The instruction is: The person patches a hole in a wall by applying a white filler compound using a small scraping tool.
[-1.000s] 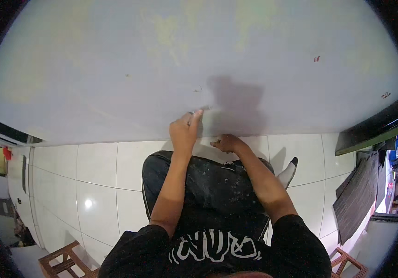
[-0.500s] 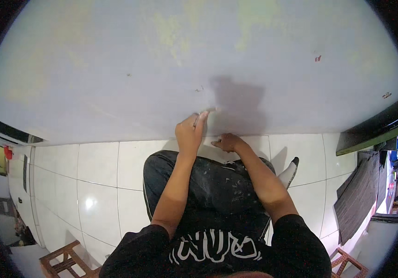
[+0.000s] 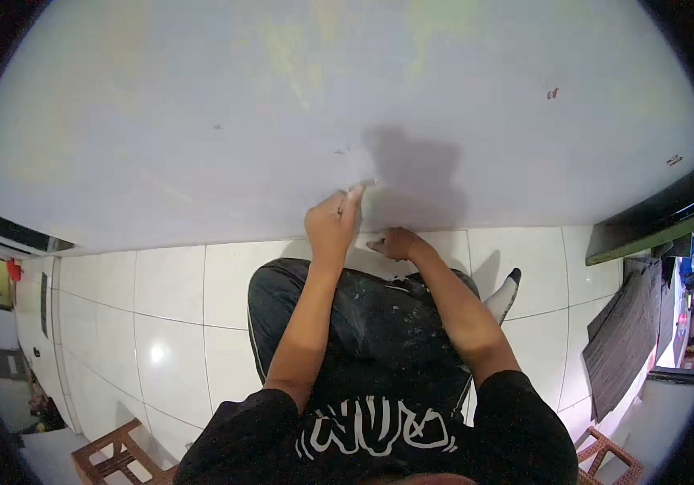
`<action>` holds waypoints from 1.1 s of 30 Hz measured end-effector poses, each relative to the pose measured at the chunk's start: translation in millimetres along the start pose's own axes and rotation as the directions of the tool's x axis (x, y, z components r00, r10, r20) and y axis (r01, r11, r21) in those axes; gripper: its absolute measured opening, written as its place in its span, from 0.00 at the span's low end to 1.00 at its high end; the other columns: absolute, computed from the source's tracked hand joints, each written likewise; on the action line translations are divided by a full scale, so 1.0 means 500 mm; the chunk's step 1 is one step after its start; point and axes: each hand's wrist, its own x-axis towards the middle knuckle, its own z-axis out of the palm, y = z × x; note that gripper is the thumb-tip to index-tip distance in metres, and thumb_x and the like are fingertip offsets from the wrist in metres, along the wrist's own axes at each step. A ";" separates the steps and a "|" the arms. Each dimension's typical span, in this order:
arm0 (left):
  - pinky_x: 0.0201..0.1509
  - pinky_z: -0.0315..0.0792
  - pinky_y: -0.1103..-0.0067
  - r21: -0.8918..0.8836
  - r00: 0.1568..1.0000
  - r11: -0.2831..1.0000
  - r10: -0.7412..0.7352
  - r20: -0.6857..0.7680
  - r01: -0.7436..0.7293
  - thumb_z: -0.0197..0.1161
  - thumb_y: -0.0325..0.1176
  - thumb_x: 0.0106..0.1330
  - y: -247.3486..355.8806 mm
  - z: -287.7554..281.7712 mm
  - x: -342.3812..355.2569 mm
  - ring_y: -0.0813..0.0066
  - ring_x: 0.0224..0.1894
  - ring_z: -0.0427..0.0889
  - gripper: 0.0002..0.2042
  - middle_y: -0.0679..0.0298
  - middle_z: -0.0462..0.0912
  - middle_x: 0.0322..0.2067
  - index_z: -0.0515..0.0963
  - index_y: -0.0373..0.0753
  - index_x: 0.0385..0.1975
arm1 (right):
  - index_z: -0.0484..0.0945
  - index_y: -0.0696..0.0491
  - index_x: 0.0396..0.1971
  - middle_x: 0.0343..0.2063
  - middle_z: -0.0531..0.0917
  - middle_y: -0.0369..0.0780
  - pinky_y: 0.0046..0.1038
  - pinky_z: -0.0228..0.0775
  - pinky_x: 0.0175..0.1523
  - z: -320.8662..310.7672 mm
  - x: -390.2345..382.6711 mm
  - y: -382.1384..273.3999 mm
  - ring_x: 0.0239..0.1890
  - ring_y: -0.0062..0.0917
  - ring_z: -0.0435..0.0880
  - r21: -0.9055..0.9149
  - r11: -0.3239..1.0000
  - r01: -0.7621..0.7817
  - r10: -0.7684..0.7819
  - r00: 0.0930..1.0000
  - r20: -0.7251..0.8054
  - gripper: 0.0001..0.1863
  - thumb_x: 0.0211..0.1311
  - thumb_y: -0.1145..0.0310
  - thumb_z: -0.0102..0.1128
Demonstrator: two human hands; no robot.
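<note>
A pale, marked wall (image 3: 201, 178) rises in front of me. Low on it, my left hand (image 3: 330, 228) is closed round a small thin tool (image 3: 369, 183), whose pale tip is at the wall's surface. Most of the tool is hidden by my fingers, so its exact kind is unclear. Just right of it and lower, near the foot of the wall, my right hand (image 3: 398, 244) hangs above the floor with curled fingers. Whether anything sits inside that grip is hidden. Above the tool tip, a small dark scuff (image 3: 341, 151) shows on the wall.
White floor tiles (image 3: 169, 283) meet the wall's foot. My dusty dark trousers (image 3: 363, 323) fill the space below my hands. Brown openwork stools or blocks (image 3: 120, 453) stand at lower left and lower right. A dark grey mat (image 3: 626, 339) lies right, below a green-edged panel (image 3: 646, 240).
The view has tilted a little, so the wall marks sit slightly higher. My left hand and the tool tip appear marginally higher too; both grips look the same.
</note>
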 end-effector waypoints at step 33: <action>0.22 0.60 0.73 0.049 0.997 0.997 -0.058 0.056 0.055 0.64 0.43 0.67 -0.012 -0.004 -0.010 0.71 0.16 0.60 0.22 0.54 0.66 0.13 0.73 0.32 0.17 | 0.78 0.59 0.18 0.17 0.80 0.45 0.36 0.74 0.32 -0.018 -0.024 -0.043 0.19 0.32 0.80 -0.049 0.997 -0.060 0.058 0.998 -0.037 0.35 0.60 0.36 0.56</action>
